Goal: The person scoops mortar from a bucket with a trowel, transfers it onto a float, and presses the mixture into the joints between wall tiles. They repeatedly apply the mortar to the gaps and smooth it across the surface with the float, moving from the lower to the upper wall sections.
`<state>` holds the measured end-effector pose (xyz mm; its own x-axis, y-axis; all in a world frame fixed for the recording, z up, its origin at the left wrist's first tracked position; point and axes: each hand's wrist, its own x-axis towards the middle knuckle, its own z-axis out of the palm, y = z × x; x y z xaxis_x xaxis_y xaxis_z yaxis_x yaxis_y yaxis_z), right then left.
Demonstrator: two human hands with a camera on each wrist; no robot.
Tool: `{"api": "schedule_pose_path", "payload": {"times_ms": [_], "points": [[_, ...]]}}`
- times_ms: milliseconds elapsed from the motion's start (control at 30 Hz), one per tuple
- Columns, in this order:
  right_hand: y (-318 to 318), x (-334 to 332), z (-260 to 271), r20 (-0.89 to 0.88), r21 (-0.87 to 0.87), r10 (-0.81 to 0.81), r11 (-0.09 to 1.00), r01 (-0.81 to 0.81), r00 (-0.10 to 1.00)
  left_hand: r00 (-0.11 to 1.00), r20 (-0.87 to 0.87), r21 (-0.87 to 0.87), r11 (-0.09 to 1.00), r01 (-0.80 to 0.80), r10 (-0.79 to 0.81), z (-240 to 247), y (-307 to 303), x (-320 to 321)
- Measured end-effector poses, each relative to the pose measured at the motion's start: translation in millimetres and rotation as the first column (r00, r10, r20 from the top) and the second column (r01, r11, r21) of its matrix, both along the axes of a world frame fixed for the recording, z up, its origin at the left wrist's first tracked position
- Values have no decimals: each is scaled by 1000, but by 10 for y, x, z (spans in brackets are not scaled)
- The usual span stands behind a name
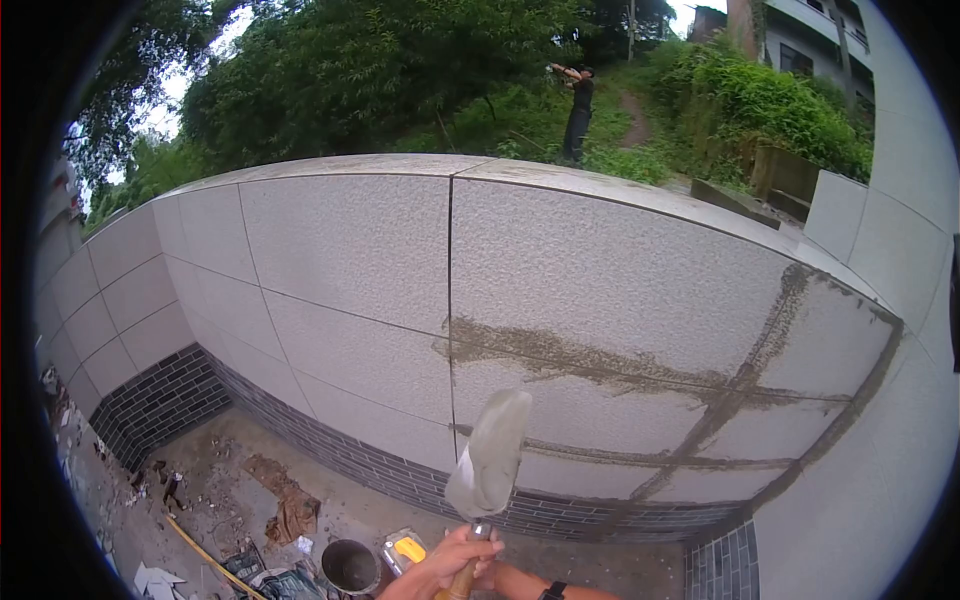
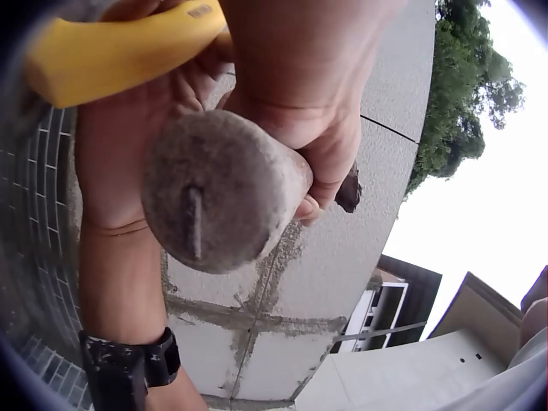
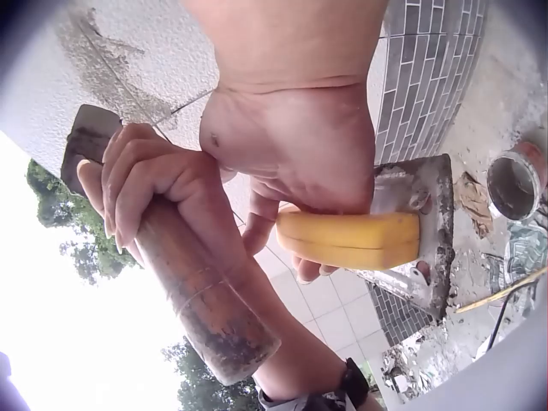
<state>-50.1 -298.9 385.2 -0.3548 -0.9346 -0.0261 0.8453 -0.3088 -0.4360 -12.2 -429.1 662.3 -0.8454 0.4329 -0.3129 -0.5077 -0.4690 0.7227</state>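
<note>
In the head view, my left hand (image 1: 440, 564) grips a trowel (image 1: 492, 455), its blade pointing up with grey smears. The left wrist view shows the round butt (image 2: 210, 188) of its worn handle, with the left hand (image 2: 312, 77) around that handle. Crossing close by, my right hand (image 3: 291, 141) curls its fingers round the yellow handle (image 3: 351, 240) of a flat metal plate (image 3: 437, 214) crusted with mortar. The left hand (image 3: 163, 184) lies beside it in the right wrist view. Much of the right hand is hidden in the head view.
A pale tiled wall (image 1: 350, 230) stands ahead, grey mortar smeared along several joints on its right. Below are dark small bricks (image 1: 360, 450). A bucket (image 1: 352, 567), yellow hose (image 1: 215, 560) and debris lie on the floor. Beyond the wall stands a person (image 1: 578, 112), arms raised.
</note>
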Motion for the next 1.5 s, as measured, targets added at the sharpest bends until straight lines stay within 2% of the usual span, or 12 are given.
{"api": "schedule_pose_path", "payload": {"times_ms": [300, 467, 600, 633, 700, 733, 833, 933, 1067, 1200, 1300, 1500], "points": [[-65, -48, 38, 70, -59, -24, 998, 29, 997, 1000, 11, 63, 998, 7, -8, -40, -37, -51], [46, 70, 591, 75, 16, -12, 1000, 11, 997, 1000, -7, 101, 995, -8, 9, -56, -33, -46], [284, 176, 1154, 85, 87, 2, 996, -9, 996, 1000, -1, 58, 998, -14, 14, -107, -60, -64], [-196, 107, 1487, 87, 104, 5, 994, -14, 996, 1000, 6, 20, 1000, -21, 20, -109, -69, -66], [-182, 133, 1794, 89, 136, 9, 990, -21, 996, 1000, -4, 25, 1000, -16, 16, -100, -79, -61], [-164, 132, 1775, 89, 137, 9, 990, -21, 996, 1000, -17, 28, 1000, -11, 11, -91, -84, -64], [-109, 144, 1716, -256, 189, -42, 977, 93, 966, 1000, -1, 53, 999, -9, 9, -54, -72, -50], [-52, 143, 1665, -576, 196, -67, 956, 217, 815, 1000, -16, 53, 999, -12, 13, -99, -69, -59], [34, 138, 1600, -887, 132, -57, 920, 370, 458, 1000, -15, 52, 998, -19, 20, -155, -77, -74], [109, 134, 1533, -1000, -1, -3, 881, 472, 3, 999, -40, 23, 1000, -1, 2, -169, -72, -75], [172, 150, 1490, -939, -124, 62, 857, 500, -340, 999, -36, 8, 1000, -15, 15, -124, -20, -52], [290, 140, 1511, -974, -85, 35, 857, 508, -222, 999, -46, -23, 1000, -10, 9, -100, -30, -54]]}}
